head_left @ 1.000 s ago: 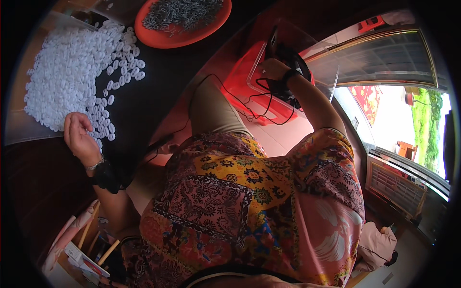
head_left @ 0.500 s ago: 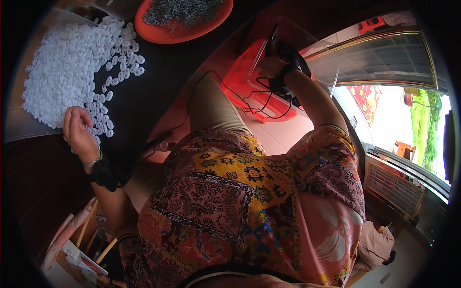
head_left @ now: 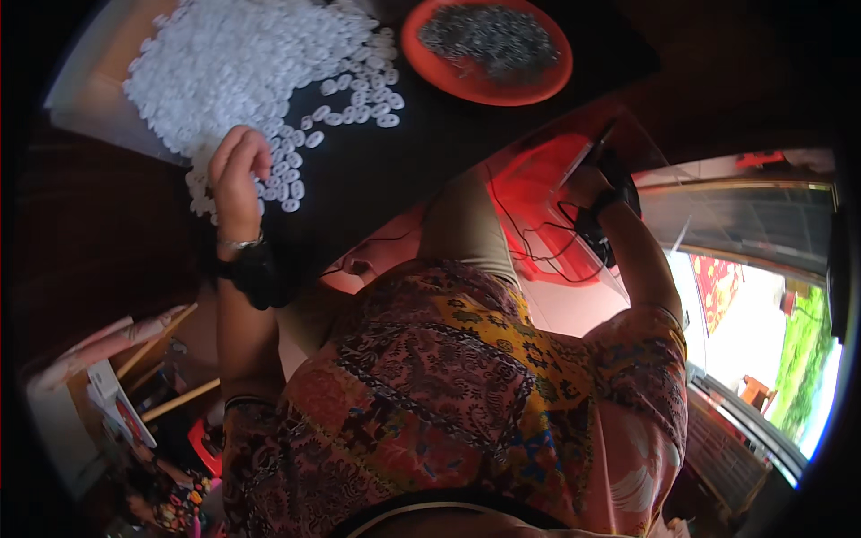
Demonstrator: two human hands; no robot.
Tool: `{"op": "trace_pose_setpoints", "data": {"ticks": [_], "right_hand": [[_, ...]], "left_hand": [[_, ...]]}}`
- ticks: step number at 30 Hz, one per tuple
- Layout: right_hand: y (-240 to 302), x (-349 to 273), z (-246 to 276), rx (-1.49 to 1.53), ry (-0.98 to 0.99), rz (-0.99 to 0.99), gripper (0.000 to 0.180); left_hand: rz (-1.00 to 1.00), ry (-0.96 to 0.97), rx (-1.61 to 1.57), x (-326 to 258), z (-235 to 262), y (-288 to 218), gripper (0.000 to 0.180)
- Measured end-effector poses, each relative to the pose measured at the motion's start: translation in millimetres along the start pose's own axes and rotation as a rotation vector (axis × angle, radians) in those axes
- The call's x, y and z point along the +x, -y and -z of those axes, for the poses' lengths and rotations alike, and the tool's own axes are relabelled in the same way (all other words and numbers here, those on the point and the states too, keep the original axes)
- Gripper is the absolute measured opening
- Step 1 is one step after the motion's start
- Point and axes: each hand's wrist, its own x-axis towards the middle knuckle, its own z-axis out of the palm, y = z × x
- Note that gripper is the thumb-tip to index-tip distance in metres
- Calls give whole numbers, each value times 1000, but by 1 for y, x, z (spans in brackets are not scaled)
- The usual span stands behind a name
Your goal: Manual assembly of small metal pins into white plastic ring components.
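Left hand [head_left: 238, 170] sits right at the near edge of the white caps [head_left: 242, 63] piled at the tabletop's far-left corner, fingers curled shut, pinching something I can't make out. Right hand [head_left: 587, 184] grips a thin tool [head_left: 583, 157] over the red tray [head_left: 538, 193], way farther off.

Head-worn fisheye, steeply down, close overhead.

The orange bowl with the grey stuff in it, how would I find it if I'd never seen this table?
Start at the dark tabletop and the big heap of small white oval plastic pieces that the left hand touches. Look right along the far edge to the round orange plastic bowl of small dark grey metal bits. It is the only round, orange thing holding grey pieces, not white ones.
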Motion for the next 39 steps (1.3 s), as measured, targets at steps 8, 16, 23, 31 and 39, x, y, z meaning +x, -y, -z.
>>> {"op": "trace_pose_setpoints", "data": {"ticks": [8, 16, 23, 31, 39], "right_hand": [[-10, -5, 8, 87, -78, 21, 17], [1, -25, 41, 411, -120, -265, 16], [-21, -69, 119, 409, -644, -437, 17], [130, -35, 350, 930, -802, 95, 16], [191, 115, 395, 180, -743, 429, 25]], "left_hand": [[-66, -56, -74, -1, 6, -7, 25], [-54, -85, -91, -1, 14, -2, 26], [-100, -107, -138, 1, 9, 7, 24], [-104, -140, -168, 2, 13, 11, 23], [-201, -192, -76, 17, 11, 27, 28]]}}
